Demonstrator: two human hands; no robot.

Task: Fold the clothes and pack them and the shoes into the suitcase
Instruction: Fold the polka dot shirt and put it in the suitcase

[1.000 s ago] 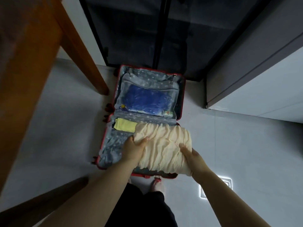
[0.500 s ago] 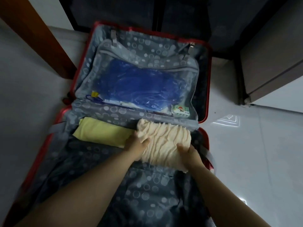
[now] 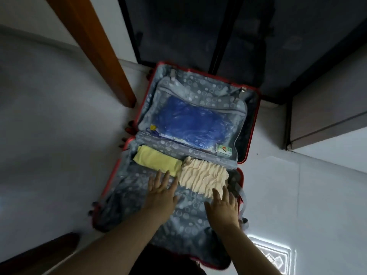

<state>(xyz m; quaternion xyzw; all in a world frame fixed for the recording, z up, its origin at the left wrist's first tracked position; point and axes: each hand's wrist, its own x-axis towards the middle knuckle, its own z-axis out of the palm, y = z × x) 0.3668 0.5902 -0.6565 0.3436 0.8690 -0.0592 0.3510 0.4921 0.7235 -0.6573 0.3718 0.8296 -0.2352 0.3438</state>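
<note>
Lying open on the floor (image 3: 49, 135), one suitcase (image 3: 123, 197) is being viewed from above, its red rim framing a grey, circle-printed lining. Two folded garments are being counted in the near half: one yellow garment (image 3: 156, 159) and one cream garment (image 3: 202, 175), side by side and touching, both pushed against the hinge side. One blue item (image 3: 194, 124) is being kept behind the clear pocket of the far half, with one small green-and-white packet (image 3: 223, 150) at that pocket's lower right corner. One wooden leg (image 3: 95, 46) is being seen beside the suitcase's far left corner.

Two hands are being held apart over the near half, both flat with fingers straight and spread, and nothing is being gripped. The left hand (image 3: 161, 192) is being held over the lining, its fingertips just at the near edge of the yellow garment, beside the cream garment's left corner. The right hand (image 3: 222, 207) is being held at the cream garment's near right corner, fingertips overlapping its edge; whether they are pressing on it cannot be told.

Half a second ago the cream garment was being clasped from both sides; now it is being left in place by itself, and both hands are being drawn back toward the person.
</note>
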